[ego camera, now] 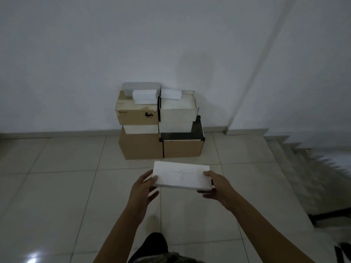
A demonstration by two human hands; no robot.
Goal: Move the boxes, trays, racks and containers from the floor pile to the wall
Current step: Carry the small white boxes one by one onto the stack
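A plain white wall (76, 54) fills the upper half of the view and meets a floor (57, 186) of pale glossy tiles. At the right edge a staircase (313, 168) drops away.

Against the foot of the wall stands a stack of boxes in two columns that touch each other. The left column starts with a large brown carton (140, 147) on the floor. On it lies a low white box (140, 129), and above that sits a brown box with a black print (133, 114). In the right column a smaller brown carton (183, 149) carries a black tray (197, 128), with a tall white box (178, 111) stacked above it. A grey lidded container (140, 86) rests at the top of the left column, right against the wall. Two small white boxes crown the stack, one on the left (144, 96) and one on the right (171, 94).

In front of the stack, above the tiles and apart from it, a flat white box (181, 176) is held roughly level. The left hand (144, 188) grips its left end, thumb on top and fingers curled underneath. The right hand (218, 186) grips its right end the same way, thumb over the top edge and fingers below. A dark shoe (152, 243) shows on the floor between the forearms.
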